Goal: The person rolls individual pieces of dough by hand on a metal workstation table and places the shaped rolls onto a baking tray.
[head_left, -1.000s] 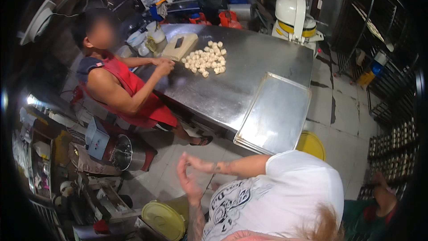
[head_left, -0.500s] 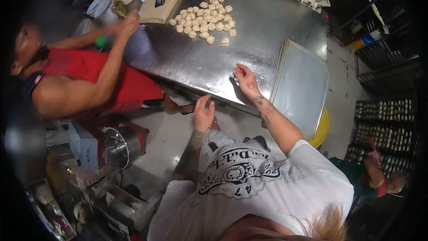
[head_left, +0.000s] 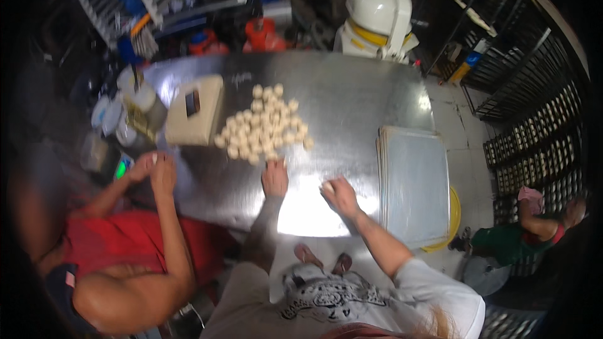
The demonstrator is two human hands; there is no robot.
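Observation:
A heap of pale dough balls (head_left: pixel 260 129) lies on the metal table (head_left: pixel 345 103). At its near edge is my left hand (head_left: pixel 275 180), fingers bent down over a dough ball that they mostly hide. To the right, above the bare metal, my right hand (head_left: pixel 341 197) is closed with a small pale dough ball (head_left: pixel 328 186) showing at its thumb side. Left of the heap rests a large slab of dough (head_left: pixel 179 122), with a dark scraper-like rectangle (head_left: pixel 192 104) on top.
At my left a co-worker in a red apron (head_left: pixel 119 238) pinches something small and pale. Stacked metal trays (head_left: pixel 414 182) cover the table's right end. Tubs (head_left: pixel 116 116) crowd the far left. A white mixer (head_left: pixel 377 12) stands behind; another person (head_left: pixel 518 238) is by racks at right.
Both my hands have moved forward over the table, the left to the heap. A dough ball now shows in my right hand. The view has tilted up, and the co-worker's hands have come nearer.

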